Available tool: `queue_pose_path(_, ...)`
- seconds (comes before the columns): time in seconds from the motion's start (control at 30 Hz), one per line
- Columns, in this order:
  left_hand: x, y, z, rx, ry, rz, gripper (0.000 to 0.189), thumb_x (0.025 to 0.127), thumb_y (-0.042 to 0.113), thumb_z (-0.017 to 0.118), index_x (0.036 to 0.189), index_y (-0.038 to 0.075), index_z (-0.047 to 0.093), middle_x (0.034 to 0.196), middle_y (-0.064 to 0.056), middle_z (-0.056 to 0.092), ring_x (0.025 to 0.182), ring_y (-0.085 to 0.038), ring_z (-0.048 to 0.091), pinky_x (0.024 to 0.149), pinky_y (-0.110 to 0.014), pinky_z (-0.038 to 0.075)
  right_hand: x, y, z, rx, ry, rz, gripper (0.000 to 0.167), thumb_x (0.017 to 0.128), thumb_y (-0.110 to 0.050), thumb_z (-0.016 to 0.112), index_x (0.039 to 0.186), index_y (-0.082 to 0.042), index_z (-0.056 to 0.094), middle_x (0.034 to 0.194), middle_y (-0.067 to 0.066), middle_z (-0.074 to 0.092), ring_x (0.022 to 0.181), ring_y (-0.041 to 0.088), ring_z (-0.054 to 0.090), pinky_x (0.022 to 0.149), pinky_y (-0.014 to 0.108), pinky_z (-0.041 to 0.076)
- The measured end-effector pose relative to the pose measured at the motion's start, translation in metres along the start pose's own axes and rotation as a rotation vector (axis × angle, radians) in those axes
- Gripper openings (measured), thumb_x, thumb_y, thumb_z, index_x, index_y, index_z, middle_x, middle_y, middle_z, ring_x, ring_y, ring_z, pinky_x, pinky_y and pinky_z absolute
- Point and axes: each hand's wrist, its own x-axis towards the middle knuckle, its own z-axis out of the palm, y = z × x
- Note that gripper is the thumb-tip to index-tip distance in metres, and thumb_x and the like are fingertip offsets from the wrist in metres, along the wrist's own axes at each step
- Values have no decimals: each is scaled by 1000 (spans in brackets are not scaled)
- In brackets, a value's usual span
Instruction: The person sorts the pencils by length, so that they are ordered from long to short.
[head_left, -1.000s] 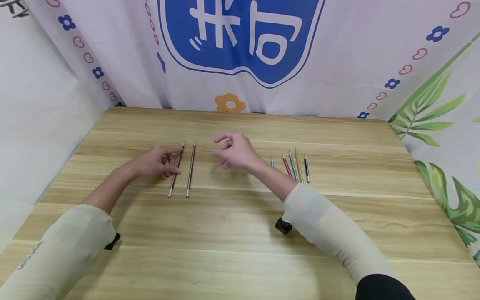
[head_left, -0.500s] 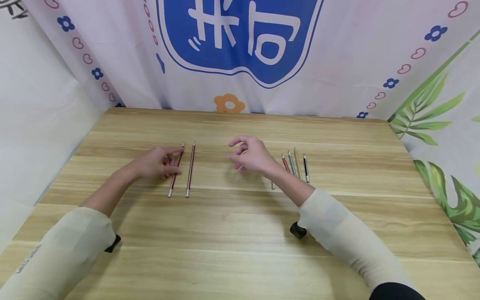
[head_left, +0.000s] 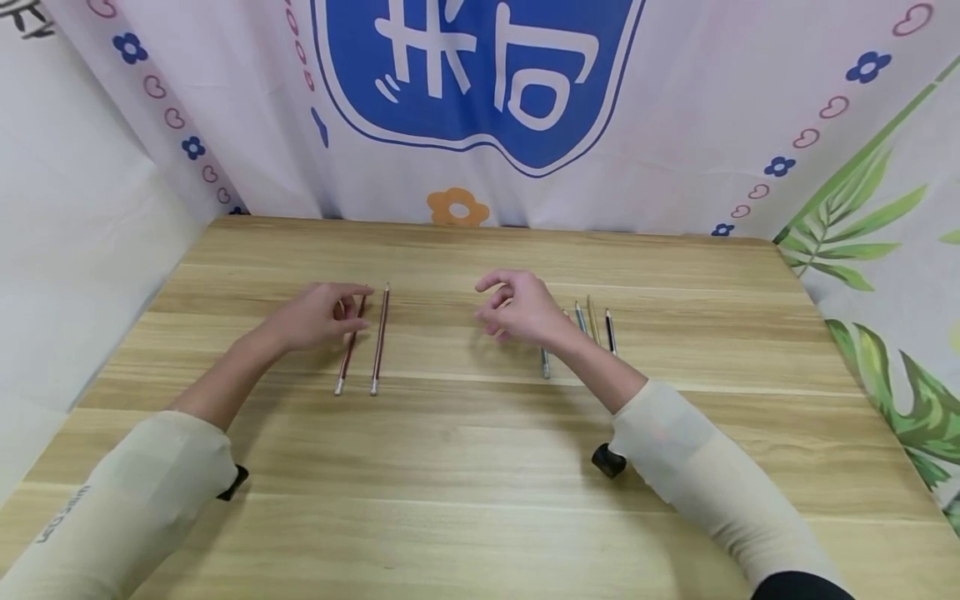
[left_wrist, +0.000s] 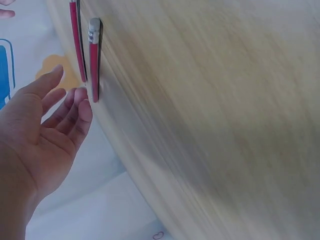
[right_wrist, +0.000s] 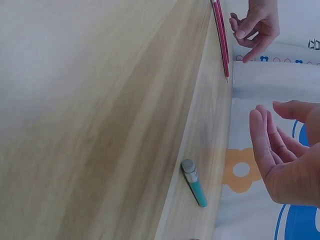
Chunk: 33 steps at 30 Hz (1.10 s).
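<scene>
Two dark red pencils lie side by side at the left of the table: the left pencil (head_left: pixel 347 364) and the right pencil (head_left: pixel 380 340). My left hand (head_left: pixel 318 317) hovers over the left pencil, hiding its middle from the head camera. In the left wrist view its loosely bent fingers (left_wrist: pixel 84 111) hold nothing. My right hand (head_left: pixel 521 307) is raised between the red pencils and the group at right, its thumb and fingers apart and nothing between them. Closest to it is a short teal pencil (right_wrist: pixel 196 189), partly behind the wrist in the head view.
Right of the teal pencil lie a blue pencil (head_left: pixel 581 317), a gold pencil (head_left: pixel 593 315) and a black pencil (head_left: pixel 611 329), partly covered by the right forearm. A red one there is almost hidden. A printed curtain (head_left: pixel 675 125) hangs behind the wooden table (head_left: pixel 450 467).
My right hand has moved right, away from the red pencils. My left hand has lifted off the left red pencil and shifted slightly right. The pencils lie as before.
</scene>
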Motion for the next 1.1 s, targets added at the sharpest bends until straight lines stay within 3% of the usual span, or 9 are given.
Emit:
queue_pose_path(0.17, 4, 7, 3, 30, 32, 29, 49, 98, 7, 71, 140, -12, 55, 90, -10, 65, 77, -19, 62, 66, -28, 54, -3, 2, -4, -49, -3, -11, 40, 95, 0, 71, 133, 3, 60, 96, 15, 68, 85, 42, 72, 73, 50, 66)
queue_pose_path(0.53, 12, 34, 8, 0, 29, 98, 46, 99, 7, 70, 137, -14, 56, 88, -9, 65, 68, -17, 56, 58, -25, 47, -9, 2, -23, -116, 42, -12, 36, 95, -2, 70, 130, 1, 64, 100, 14, 70, 87, 41, 73, 71, 52, 65)
queue_pose_path(0.73, 18, 42, 14, 4, 30, 115, 46, 99, 9, 70, 137, -13, 57, 88, -9, 65, 67, -16, 54, 60, -26, 48, -12, 5, -32, -128, 57, -18, 35, 94, -2, 72, 128, 2, 65, 97, 14, 70, 86, 43, 73, 70, 53, 65)
queue_pose_path(0.97, 24, 50, 20, -4, 24, 120, 46, 99, 10, 70, 138, -13, 57, 88, -9, 66, 66, -15, 54, 59, -26, 49, -19, 11, -44, -184, 57, -32, 34, 94, -4, 71, 127, 3, 65, 96, 14, 69, 84, 43, 72, 63, 43, 65)
queue_pose_path(1.1, 29, 53, 26, -5, 36, 130, 45, 98, 8, 71, 136, -13, 58, 88, -10, 66, 65, -15, 56, 59, -26, 50, -22, 15, -51, -187, 59, -29, 33, 95, -5, 71, 127, 3, 65, 98, 14, 68, 84, 42, 73, 66, 47, 65)
